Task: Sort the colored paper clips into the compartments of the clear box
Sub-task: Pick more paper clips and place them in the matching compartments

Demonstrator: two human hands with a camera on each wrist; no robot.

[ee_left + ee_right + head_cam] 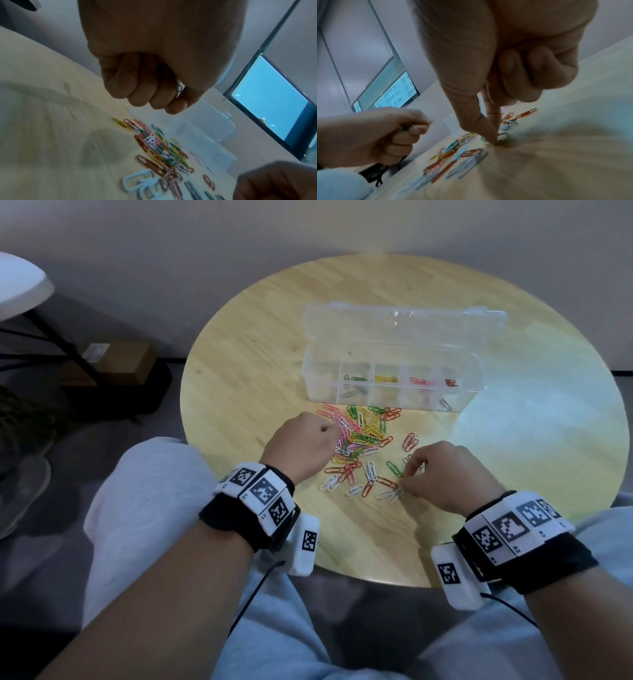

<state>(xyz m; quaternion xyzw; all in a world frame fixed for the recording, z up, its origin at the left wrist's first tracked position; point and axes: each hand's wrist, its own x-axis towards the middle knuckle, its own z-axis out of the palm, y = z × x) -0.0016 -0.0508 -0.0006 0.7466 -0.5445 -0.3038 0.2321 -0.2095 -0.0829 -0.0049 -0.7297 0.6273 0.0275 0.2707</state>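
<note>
The heap of paper clips [359, 440] lay on the round table [239, 364] between its near edge and the clear box [394, 378], both hands at it. The left hand [301, 446] was curled, pinching a dark clip [179, 88]. The right hand [445, 474] pinched a green clip [502, 136] against the tabletop. The box stood open; its compartments held green, yellow, pink and red clips
</note>
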